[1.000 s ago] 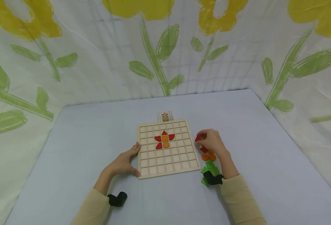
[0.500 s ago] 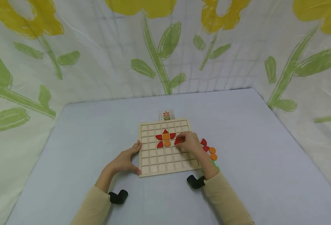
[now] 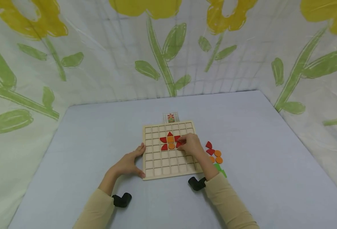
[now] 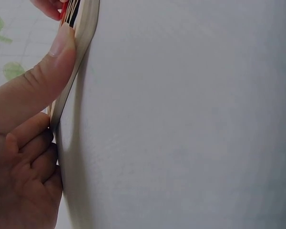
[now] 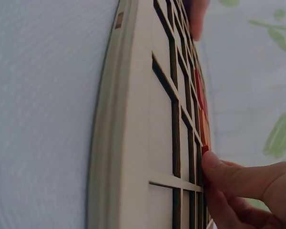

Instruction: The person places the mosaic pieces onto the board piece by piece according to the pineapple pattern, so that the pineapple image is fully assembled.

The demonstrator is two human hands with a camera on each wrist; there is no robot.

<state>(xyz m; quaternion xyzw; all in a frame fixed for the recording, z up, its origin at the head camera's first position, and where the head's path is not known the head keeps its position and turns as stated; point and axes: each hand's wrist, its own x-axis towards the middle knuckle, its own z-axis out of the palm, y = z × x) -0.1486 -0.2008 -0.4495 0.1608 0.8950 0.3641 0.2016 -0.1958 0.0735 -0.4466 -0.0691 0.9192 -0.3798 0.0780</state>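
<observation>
A wooden grid board (image 3: pixel 157 164) lies on the table. Near its middle sit an orange square (image 3: pixel 170 139), an orange disc (image 3: pixel 171 146), a red triangle (image 3: pixel 169 134) and several red quarter-circle tiles (image 3: pixel 163 140). My right hand (image 3: pixel 192 145) pinches another red quarter-circle tile (image 3: pixel 178 144) between thumb and fingers, at a cell right of the orange disc; the fingers partly cover it. Spread along the board's left edge, my left hand (image 3: pixel 129 163) rests its thumb by the near corner and its fingers higher up. The left wrist view shows the thumb (image 4: pixel 62 57) on the rim.
Right of the board lie loose red tiles (image 3: pixel 209 145), several orange discs (image 3: pixel 218 160) and green tiles (image 3: pixel 223 172), some behind my right forearm. A small pattern card (image 3: pixel 171 117) sits at the board's far edge. A flower-printed cloth (image 3: pixel 99 82) hangs behind the table.
From the loose tiles on the right, my right hand has moved left with a red tile, over to the cell beside the orange disc. The left hand stays at the board's edge.
</observation>
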